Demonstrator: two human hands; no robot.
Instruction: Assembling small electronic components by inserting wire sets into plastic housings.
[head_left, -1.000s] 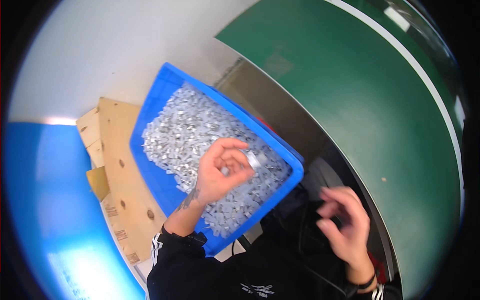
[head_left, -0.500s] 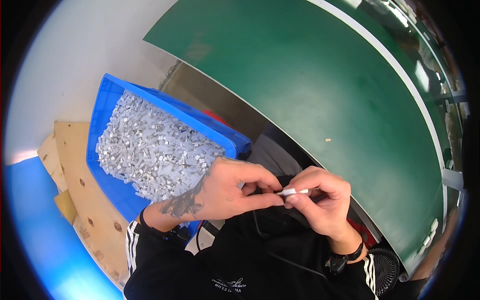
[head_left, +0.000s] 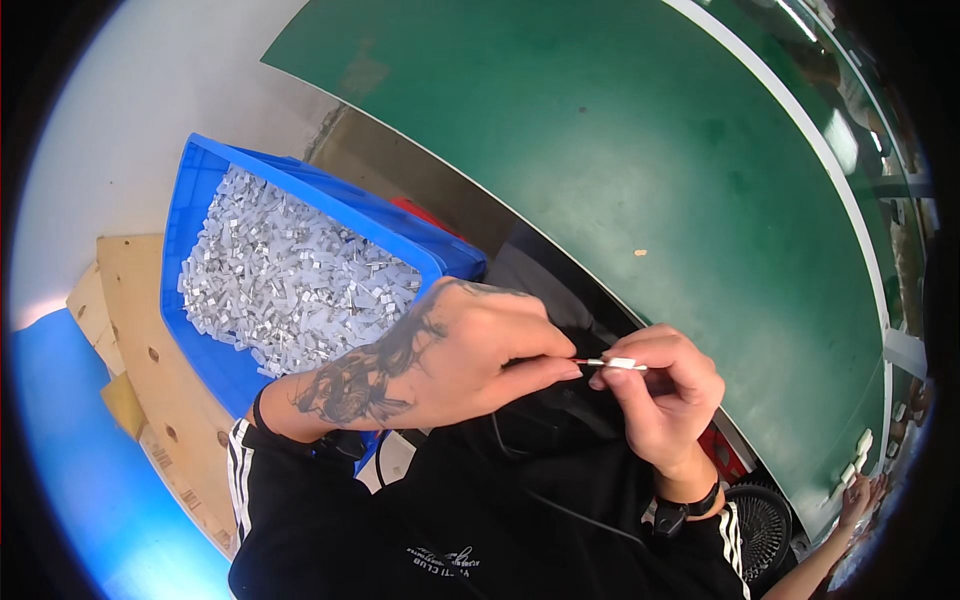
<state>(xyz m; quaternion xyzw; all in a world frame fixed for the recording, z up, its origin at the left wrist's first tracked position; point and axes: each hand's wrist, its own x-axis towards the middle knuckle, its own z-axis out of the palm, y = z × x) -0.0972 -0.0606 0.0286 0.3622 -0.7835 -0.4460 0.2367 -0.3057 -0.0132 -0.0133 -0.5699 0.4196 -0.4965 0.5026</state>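
Note:
Between thumb and forefinger, my right hand (head_left: 670,400) pinches a small white plastic piece (head_left: 622,363). From its left side runs a thin shank (head_left: 592,361), pale with a touch of red, straight to the fingertips of my left hand (head_left: 490,350). Those fingertips are closed on the shank's end and hide it. Both hands are raised in front of my dark clothing, near the table's edge. To the left, a blue bin (head_left: 300,185) holds a heap of small white and silvery pieces (head_left: 290,280); my left forearm passes over its near side.
A green table (head_left: 560,160) with a white strip stretches ahead and right, a tiny tan scrap (head_left: 641,253) on it. White pieces (head_left: 855,460) lie at its right edge, next to another person's hand (head_left: 858,500). Plywood (head_left: 150,340) lies left; a black fan (head_left: 757,535) stands lower right.
My hands have moved slightly apart, exposing more of the thin shank between them. The whole view has shifted a little. Another person's hand has come in by the white pieces at right.

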